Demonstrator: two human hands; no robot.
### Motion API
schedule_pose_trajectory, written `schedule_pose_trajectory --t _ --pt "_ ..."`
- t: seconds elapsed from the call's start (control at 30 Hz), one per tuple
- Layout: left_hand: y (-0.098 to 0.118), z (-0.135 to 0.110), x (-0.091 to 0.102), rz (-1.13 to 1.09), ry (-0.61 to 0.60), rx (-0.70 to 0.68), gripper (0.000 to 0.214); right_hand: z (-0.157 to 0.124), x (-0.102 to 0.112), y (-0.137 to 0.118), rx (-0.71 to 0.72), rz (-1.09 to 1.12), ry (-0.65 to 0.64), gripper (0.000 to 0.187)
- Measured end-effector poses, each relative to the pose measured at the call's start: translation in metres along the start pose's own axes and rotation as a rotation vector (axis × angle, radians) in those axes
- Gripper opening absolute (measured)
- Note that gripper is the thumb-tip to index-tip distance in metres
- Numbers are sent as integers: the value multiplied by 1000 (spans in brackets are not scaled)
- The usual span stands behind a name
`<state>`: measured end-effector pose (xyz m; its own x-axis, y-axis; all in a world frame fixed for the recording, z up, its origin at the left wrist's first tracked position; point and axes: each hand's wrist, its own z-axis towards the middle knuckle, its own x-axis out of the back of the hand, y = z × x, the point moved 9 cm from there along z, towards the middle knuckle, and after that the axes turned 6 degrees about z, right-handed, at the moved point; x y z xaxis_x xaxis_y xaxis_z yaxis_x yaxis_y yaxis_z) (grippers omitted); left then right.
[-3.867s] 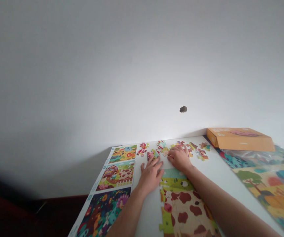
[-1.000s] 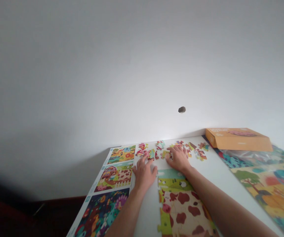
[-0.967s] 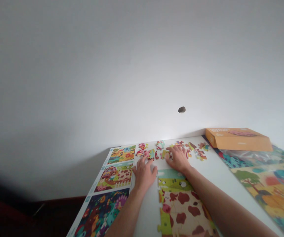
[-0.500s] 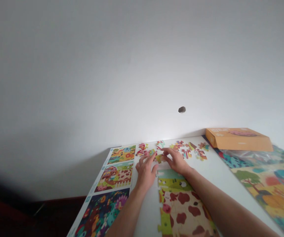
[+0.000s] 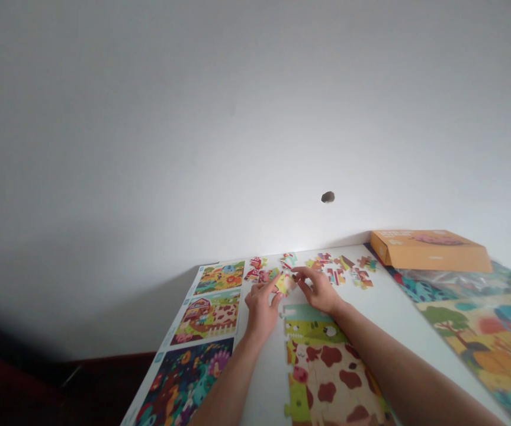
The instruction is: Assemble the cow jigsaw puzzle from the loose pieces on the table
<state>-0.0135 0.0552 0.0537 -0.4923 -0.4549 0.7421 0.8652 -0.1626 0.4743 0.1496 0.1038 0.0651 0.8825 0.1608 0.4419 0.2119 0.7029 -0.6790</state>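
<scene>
A small yellow-green cardboard jigsaw piece [image 5: 284,284] is held above the white bench [image 5: 397,307], narrowly pinched in the grip of the left hand [image 5: 262,313]. The curled grip of the right hand [image 5: 320,293] is placed just beside the piece; whether it touches cannot be told. Small multicoloured cardboard puzzle pieces [image 5: 339,263] are scattered beyond both hands. A part-assembled cow-patterned jigsaw [image 5: 326,373] is laid just nearer the person than the right hand. A long printed sheet of three pictures [image 5: 206,313] is set to the left, and a flat orange cardboard box [image 5: 430,251] is seen at the far right, near a large illustrated landscape puzzle board [image 5: 481,337].
</scene>
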Motion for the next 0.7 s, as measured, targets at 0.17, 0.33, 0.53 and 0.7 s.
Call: schedule_pose_trajectory --t 0.17,0.33,0.53,0.7 --pt "-7 2 1 -38 55 -7 54 2 0 4 5 -27 11 29" --pt "-6 2 1 -43 48 -4 53 3 -1 8 5 -32 20 23" --pt "-5 2 -1 -41 5 13 51 3 1 11 -8 -37 49 18" --pt "-6 2 -1 -34 9 16 50 3 2 8 3 -41 57 17"
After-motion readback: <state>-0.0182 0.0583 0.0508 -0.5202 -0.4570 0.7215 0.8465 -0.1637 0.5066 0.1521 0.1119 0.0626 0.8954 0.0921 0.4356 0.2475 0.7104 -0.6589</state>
